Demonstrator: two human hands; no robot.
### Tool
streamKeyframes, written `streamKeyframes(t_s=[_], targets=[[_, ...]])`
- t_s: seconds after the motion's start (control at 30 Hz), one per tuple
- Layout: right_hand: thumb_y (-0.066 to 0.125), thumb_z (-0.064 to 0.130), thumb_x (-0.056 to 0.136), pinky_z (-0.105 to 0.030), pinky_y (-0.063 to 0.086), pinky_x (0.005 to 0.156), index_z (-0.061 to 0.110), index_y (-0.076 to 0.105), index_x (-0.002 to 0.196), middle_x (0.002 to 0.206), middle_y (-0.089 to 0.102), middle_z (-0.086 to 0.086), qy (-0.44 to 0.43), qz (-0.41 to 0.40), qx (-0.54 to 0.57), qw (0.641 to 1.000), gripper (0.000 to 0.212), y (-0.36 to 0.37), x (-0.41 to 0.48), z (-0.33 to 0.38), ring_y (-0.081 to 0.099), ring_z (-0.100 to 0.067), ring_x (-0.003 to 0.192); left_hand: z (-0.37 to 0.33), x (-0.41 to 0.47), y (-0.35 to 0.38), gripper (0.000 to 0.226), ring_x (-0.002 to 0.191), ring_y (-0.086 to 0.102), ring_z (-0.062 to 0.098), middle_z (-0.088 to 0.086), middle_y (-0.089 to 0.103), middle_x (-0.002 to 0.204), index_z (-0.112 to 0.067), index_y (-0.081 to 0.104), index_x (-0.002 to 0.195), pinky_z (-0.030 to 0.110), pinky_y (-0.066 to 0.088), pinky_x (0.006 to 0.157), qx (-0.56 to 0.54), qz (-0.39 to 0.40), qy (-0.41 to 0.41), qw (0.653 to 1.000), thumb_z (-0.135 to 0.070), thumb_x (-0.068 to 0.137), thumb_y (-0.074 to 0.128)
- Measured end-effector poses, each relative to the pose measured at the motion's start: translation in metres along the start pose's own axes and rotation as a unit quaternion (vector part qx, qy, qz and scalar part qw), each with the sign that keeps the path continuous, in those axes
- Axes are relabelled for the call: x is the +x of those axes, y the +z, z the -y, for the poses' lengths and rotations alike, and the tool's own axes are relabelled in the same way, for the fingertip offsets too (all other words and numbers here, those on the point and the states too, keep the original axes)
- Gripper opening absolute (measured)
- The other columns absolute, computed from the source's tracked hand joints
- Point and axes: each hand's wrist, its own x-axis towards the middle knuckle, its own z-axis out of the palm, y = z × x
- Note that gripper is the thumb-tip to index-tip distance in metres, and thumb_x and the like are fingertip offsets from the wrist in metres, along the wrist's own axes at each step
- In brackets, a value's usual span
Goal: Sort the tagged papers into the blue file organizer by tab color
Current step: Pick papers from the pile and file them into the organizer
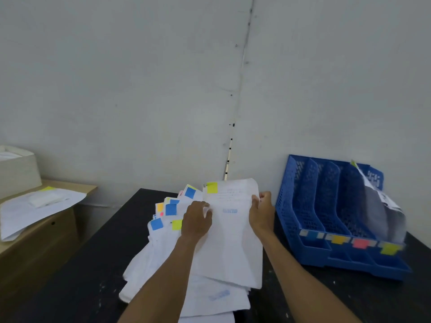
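Matt white paper sheets (pixel 231 241), perforated blue plastic organizer (pixel 300 206), matt black tabletop (pixel 93 276), pale wood cabinet (pixel 46 229).

Only one cam here, wide-angle and head-worn. It looked forward and down from close above the black table (pixel 77 264), and the pale wall (pixel 116 78) corner filled the whole top half.

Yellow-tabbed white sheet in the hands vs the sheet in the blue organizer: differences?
The held white sheet lies over the pile, gripped by left hand and right hand; the filed sheet stands tilted in the blue plastic organizer's rightmost slot. Held: blue stamp; filed: dark print. Both have yellow-green tabs.
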Motion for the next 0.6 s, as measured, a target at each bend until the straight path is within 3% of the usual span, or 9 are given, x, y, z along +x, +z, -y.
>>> streamKeyframes(t_s=[0.13, 0.37, 0.53, 0.6], targets=[[0.037, 0.025, 0.103, -0.027, 0.036, 0.052, 0.015, 0.040, 0.098, 0.076, 0.051, 0.000, -0.054, -0.068, 0.018, 0.996, 0.012, -0.040, 0.017, 0.011, 0.049, -0.013, 0.065, -0.057, 0.005, 0.028, 0.045, 0.128, 0.044, 0.022, 0.003, 0.050, 0.136, -0.021, 0.052, 0.133, 0.038, 0.037, 0.106, -0.043, 0.010, 0.041, 0.998, -0.042, 0.094, 0.054], [0.035, 0.030, 0.103, -0.027, 0.023, 0.041, 0.016, 0.037, 0.099, 0.055, 0.043, 0.001, -0.134, -0.240, -0.042, 0.961, 0.015, -0.155, 0.062, -0.005, 0.038, -0.014, 0.043, -0.203, -0.010, 0.126, 0.061, 0.140, 0.032, 0.022, 0.003, 0.031, 0.153, -0.027, 0.028, 0.149, 0.043, 0.030, 0.114, -0.150, 0.156, 0.135, 0.967, -0.057, 0.096, 0.035], [0.033, 0.031, 0.104, -0.023, 0.032, 0.046, 0.014, 0.038, 0.105, 0.069, 0.053, 0.004, -0.162, -0.326, -0.109, 0.925, 0.017, -0.234, 0.082, -0.030, 0.050, -0.010, 0.053, -0.308, -0.035, 0.177, 0.065, 0.145, 0.025, 0.018, 0.002, 0.026, 0.158, -0.017, 0.021, 0.153, 0.038, 0.021, 0.119, -0.283, 0.250, 0.153, 0.913, -0.053, 0.100, 0.029], [0.033, 0.030, 0.104, -0.024, 0.033, 0.050, 0.013, 0.038, 0.104, 0.071, 0.054, 0.003, -0.174, -0.349, -0.132, 0.911, 0.018, -0.261, 0.091, -0.041, 0.050, -0.012, 0.055, -0.343, -0.037, 0.201, 0.073, 0.144, 0.025, 0.019, 0.002, 0.023, 0.159, -0.019, 0.019, 0.154, 0.041, 0.022, 0.118, -0.293, 0.289, 0.158, 0.898, -0.064, 0.096, 0.023]])
